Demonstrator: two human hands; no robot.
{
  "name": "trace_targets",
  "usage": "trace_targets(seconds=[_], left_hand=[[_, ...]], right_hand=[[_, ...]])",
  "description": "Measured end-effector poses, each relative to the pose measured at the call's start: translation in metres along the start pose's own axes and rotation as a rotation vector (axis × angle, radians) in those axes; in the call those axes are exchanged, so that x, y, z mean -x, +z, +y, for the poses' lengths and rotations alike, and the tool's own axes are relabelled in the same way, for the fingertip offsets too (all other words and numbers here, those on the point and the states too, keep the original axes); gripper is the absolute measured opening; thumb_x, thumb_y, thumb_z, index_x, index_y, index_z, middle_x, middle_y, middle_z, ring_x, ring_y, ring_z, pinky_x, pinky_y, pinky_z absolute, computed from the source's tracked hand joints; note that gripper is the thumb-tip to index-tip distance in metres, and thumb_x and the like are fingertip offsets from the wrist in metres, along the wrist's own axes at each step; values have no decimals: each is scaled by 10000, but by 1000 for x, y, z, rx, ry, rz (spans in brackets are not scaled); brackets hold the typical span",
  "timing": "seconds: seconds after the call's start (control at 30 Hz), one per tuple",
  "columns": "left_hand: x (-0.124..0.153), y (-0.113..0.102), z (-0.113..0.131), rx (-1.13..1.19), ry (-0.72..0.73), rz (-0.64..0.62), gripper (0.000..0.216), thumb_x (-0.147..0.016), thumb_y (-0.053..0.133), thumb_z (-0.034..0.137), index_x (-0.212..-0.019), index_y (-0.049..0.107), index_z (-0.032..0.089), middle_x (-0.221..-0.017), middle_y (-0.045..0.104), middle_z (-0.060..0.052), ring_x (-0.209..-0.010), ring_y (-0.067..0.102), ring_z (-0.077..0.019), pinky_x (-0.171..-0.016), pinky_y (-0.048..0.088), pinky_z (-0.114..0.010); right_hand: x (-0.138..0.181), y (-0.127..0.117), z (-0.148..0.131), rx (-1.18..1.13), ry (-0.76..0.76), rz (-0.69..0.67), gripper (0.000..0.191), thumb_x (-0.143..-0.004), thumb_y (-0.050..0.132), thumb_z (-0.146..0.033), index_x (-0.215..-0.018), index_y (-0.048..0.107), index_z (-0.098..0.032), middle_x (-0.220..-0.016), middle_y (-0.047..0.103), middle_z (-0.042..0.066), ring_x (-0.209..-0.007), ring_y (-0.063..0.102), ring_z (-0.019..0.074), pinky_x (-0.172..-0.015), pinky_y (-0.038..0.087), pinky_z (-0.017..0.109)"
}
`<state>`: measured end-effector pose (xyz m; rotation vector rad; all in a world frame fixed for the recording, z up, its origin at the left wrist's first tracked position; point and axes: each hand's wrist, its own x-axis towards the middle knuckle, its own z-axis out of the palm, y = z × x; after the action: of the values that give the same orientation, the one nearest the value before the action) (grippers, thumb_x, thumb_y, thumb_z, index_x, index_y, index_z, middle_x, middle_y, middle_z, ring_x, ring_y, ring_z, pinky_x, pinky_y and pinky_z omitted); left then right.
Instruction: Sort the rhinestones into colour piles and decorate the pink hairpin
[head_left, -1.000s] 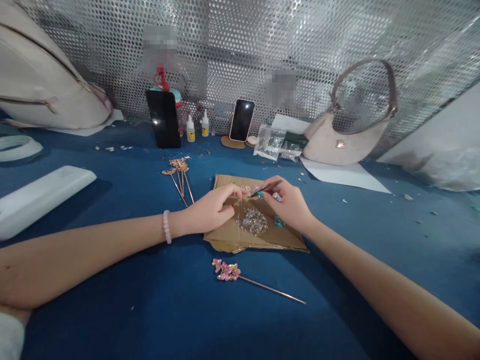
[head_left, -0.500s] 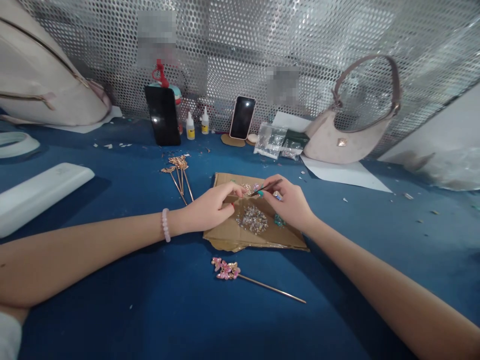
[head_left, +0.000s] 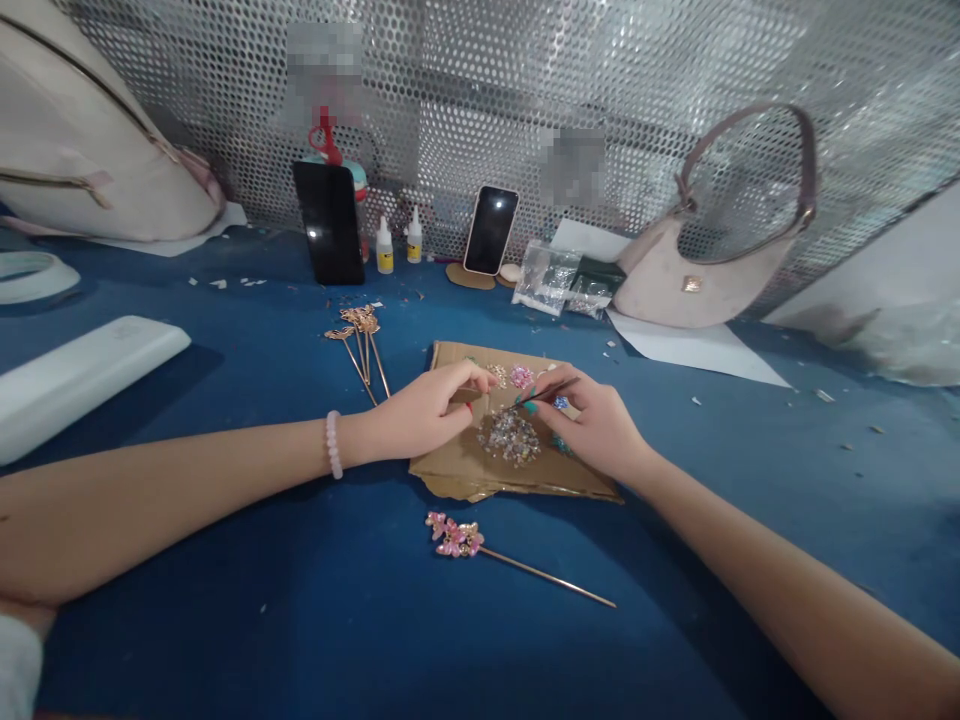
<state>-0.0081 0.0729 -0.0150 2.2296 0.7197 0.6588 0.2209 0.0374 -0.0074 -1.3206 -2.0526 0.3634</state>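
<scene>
My right hand (head_left: 592, 415) is closed on dark tweezers (head_left: 551, 392), whose tips point left and down, just above a pile of clear, sparkly rhinestones (head_left: 512, 440). These lie on a piece of cardboard (head_left: 450, 462). Over the cardboard's left side, my left hand (head_left: 439, 405) has its fingers curled in a pinch; what they hold, if anything, is too small to make out. Small heaps of pink stones (head_left: 522, 376) and pale gold stones (head_left: 497, 375) lie beyond the fingertips. Blue stones (head_left: 561, 402) show beside my right hand, partly hidden.
A hairpin with pink flowers (head_left: 457, 536) lies in front of the cardboard. Several gold hairpins (head_left: 363, 330) rest behind my left hand. Farther back stand two glue bottles (head_left: 385, 247), a black phone (head_left: 330, 225), a second phone (head_left: 491, 230), plastic bags (head_left: 546, 280) and a handbag (head_left: 697, 270).
My right hand has moved slightly right and toward me, bringing the tweezer tips from near my left fingertips to the clear stones. My left hand has barely moved. The pink heap shows more.
</scene>
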Motion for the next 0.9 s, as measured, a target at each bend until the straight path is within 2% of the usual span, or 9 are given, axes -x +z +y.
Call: trace_targets(seconds=[0.27, 0.47, 0.7, 0.9], left_hand=[[0, -1, 1, 4, 1, -14, 228, -796, 384, 93, -994, 455, 179, -1273, 519, -97, -1114, 533, -228, -886, 479, -403], [1, -1, 1, 29, -3, -15, 224, -805, 382, 96, -999, 458, 177, -1266, 518, -97, -1130, 527, -228, -907, 474, -408], [-2, 3, -13, 155, 2, 46, 225, -820, 400, 103, -1019, 455, 193, -1233, 541, -91, -1158, 532, -228, -930, 471, -403], [-2, 2, -10, 182, -38, 44, 204, -830, 401, 104, -1005, 453, 194, -1239, 535, -96, -1168, 529, -235, -941, 469, -419]], right_hand=[[1, 0, 1, 3, 14, -11, 72, -796, 535, -241, -818, 589, -199, -832, 654, 42, -682, 625, 148, -651, 494, 307], [-10, 3, 3, 43, 17, 85, 63, -798, 541, -221, -804, 602, -207, -829, 661, 37, -673, 623, 141, -635, 483, 286], [-19, 6, 9, 38, 63, 113, 50, -782, 541, -224, -814, 577, -210, -756, 664, 24, -639, 625, 151, -589, 466, 285], [-12, 3, 10, 18, 92, 115, 83, -792, 545, -243, -852, 589, -207, -756, 666, 26, -647, 621, 148, -624, 482, 296]])
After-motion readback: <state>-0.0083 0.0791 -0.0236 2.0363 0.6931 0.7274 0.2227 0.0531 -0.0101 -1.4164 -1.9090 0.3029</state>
